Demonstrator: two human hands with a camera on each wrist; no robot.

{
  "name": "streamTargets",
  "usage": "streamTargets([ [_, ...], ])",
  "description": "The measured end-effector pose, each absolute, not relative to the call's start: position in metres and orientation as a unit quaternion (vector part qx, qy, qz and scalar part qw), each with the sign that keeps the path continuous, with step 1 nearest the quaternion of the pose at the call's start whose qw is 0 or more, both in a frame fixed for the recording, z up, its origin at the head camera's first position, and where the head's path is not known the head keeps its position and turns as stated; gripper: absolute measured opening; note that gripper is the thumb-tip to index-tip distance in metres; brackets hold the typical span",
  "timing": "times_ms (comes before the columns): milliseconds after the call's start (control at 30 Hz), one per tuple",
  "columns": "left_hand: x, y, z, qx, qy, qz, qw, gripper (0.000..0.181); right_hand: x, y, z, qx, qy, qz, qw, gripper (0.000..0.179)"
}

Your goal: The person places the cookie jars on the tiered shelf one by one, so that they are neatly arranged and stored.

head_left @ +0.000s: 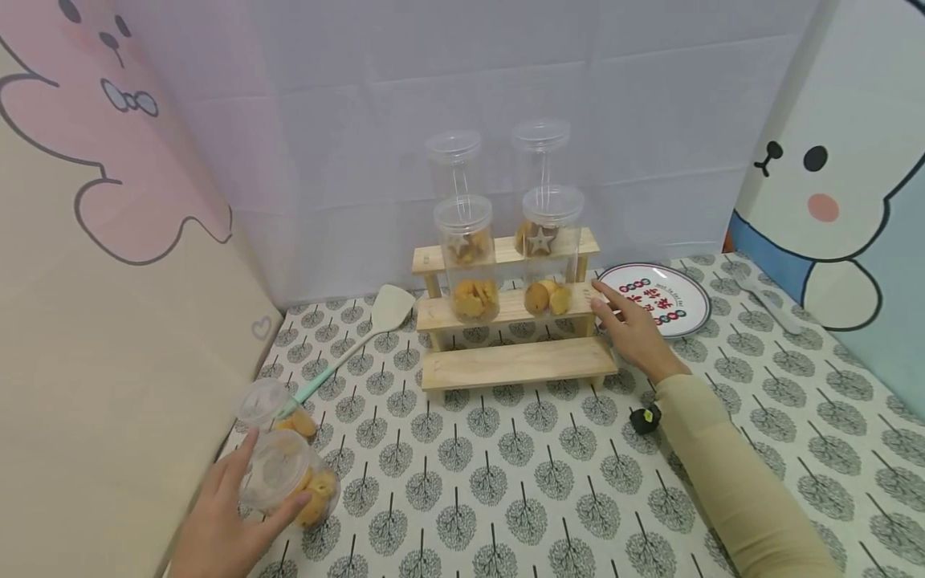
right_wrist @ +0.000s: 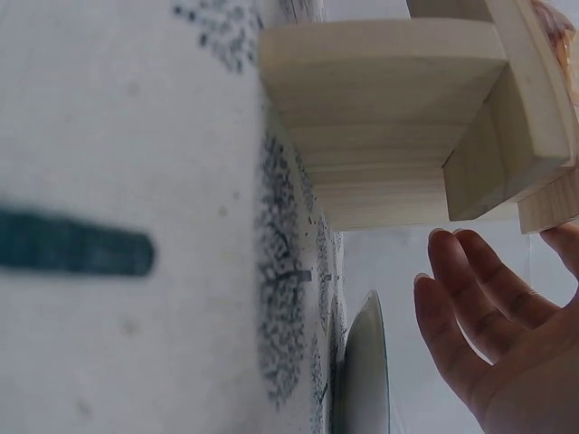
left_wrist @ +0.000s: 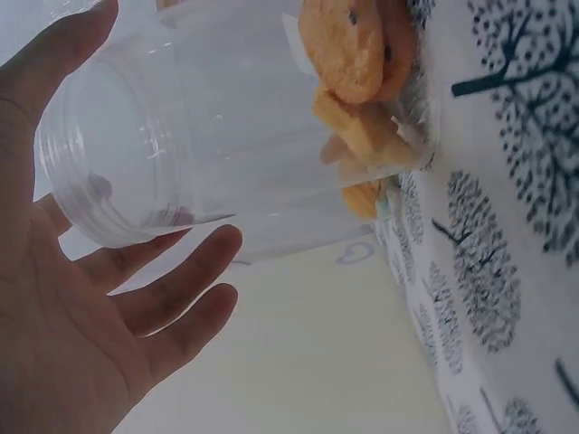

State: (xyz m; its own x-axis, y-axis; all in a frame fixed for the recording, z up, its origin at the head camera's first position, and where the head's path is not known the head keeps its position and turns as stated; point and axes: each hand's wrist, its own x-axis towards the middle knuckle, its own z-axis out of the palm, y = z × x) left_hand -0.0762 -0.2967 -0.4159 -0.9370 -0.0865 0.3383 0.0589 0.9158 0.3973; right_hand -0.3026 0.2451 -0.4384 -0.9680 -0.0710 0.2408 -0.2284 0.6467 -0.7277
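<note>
Clear jar (left_wrist: 235, 127) of cookies (left_wrist: 348, 50)

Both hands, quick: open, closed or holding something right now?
Left hand: around a jar; whether it grips cannot be told.
Right hand: open, holding nothing, at the wooden shelf.

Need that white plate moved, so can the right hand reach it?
Probably yes: at the wooden stand, the right hand is close beside the plate, with nothing visible blocking the way.
</note>
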Motion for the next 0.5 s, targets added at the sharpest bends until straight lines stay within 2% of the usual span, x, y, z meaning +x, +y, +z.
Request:
streamTargets([
  [233, -0.077, -0.291, -0.426, 0.011, -0.953, -0.212, 0.217, 0.111, -0.301, 0.245, -0.437, 0.079, -0.902, 0.416, 0.084, 0.06],
  [500, -0.077, -0.29, -0.43, 0.02, -0.95, -0.214, 0.226, 0.107, -0.3, 0.244, -0.436, 0.071, -0.904, 0.413, 0.087, 0.061],
])
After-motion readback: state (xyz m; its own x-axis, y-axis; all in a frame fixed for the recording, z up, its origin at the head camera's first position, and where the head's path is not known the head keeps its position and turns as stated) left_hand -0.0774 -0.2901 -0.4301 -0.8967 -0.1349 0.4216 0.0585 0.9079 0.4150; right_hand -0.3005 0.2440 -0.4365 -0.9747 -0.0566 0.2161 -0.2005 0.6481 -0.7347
